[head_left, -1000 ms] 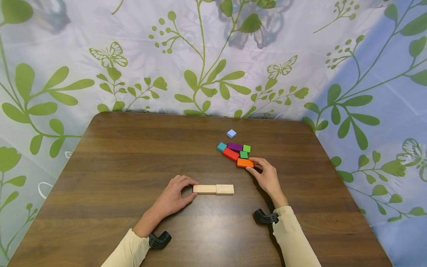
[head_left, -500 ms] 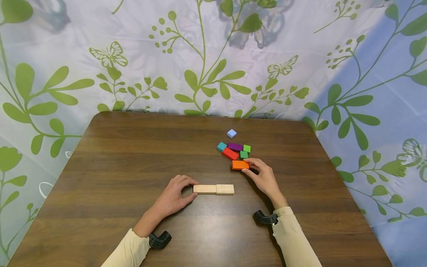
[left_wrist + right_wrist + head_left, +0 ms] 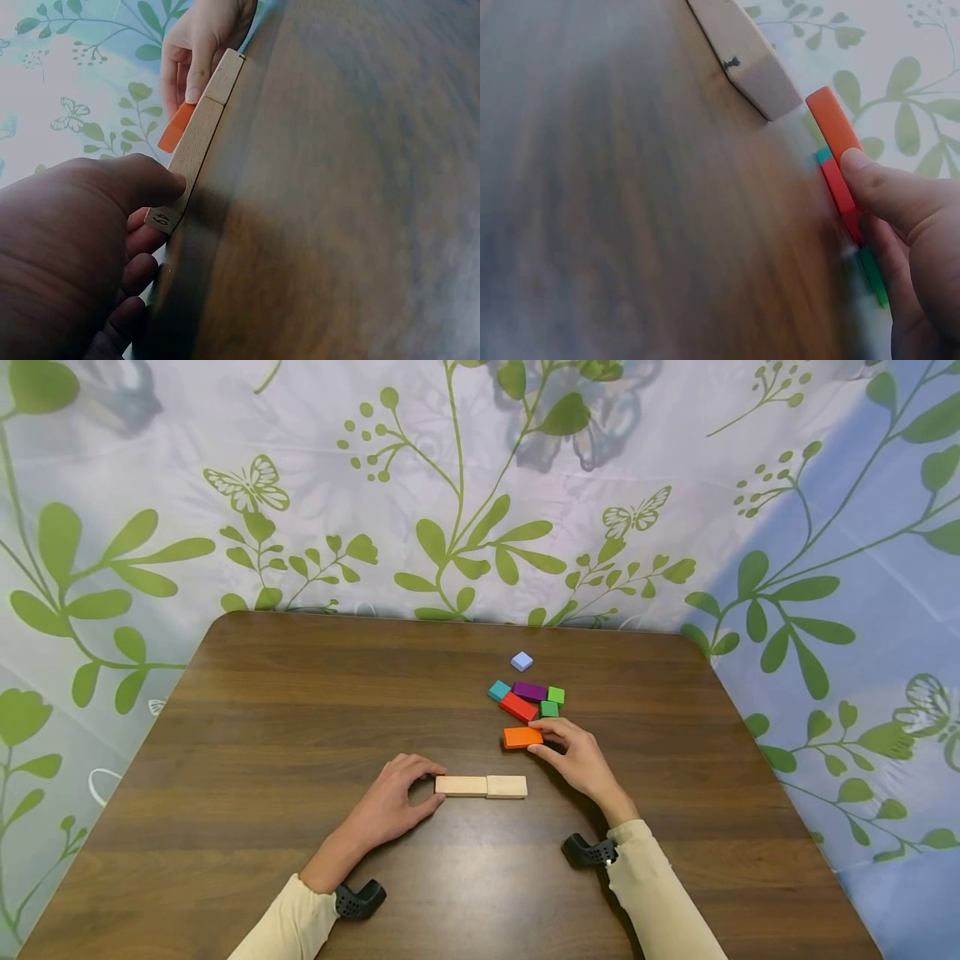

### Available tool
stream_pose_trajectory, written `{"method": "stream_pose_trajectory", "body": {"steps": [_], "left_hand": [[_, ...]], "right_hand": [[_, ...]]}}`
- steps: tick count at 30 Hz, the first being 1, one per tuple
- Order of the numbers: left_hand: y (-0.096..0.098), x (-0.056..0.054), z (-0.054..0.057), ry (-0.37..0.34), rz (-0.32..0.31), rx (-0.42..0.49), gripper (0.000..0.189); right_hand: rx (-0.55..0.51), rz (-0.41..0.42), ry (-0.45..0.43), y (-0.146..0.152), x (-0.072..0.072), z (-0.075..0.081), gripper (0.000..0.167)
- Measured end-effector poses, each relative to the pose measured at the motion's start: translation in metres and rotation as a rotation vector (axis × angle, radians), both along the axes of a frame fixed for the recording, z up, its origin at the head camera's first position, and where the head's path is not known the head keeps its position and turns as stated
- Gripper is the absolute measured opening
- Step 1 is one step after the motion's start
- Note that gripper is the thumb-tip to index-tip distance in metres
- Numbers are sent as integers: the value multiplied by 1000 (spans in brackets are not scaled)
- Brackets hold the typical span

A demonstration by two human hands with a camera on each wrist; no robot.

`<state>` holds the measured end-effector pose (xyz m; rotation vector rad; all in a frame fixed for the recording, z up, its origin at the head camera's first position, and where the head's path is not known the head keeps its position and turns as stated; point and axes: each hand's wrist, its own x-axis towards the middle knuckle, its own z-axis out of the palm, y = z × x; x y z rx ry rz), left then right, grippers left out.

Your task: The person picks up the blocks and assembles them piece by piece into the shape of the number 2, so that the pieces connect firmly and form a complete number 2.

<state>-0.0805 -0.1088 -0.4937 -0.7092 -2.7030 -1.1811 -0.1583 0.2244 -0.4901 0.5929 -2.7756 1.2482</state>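
Observation:
My left hand (image 3: 393,797) pinches the left end of a plain wooden block (image 3: 461,786) between thumb and fingers. The number 49 shows on that block's end in the left wrist view. A second plain block (image 3: 507,787) lies end to end with it on the right, both flat on the table. My right hand (image 3: 581,762) holds an orange block (image 3: 521,738) by its right end, just behind the plain pair. In the right wrist view the thumb presses on the orange block's near face.
Behind the orange block lie a red block (image 3: 519,707), a teal block (image 3: 498,691), a purple block (image 3: 530,692), a light green block (image 3: 556,695) and a dark green block (image 3: 549,709). Farther back sits a pale blue block (image 3: 522,661). A leaf-patterned cloth (image 3: 300,485) hangs beyond the brown table (image 3: 300,693).
My right hand has carried the orange block left and toward me, away from the dark green block. My left hand and the plain blocks have stayed where they were.

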Motion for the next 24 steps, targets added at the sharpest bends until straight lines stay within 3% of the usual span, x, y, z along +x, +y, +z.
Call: {"method": "stream_pose_trajectory", "body": {"steps": [24], "left_hand": [[0,-1,-2,-16,-3,-16,31]], "right_hand": [[32,209,-46,-30,-7,10,40]]}}
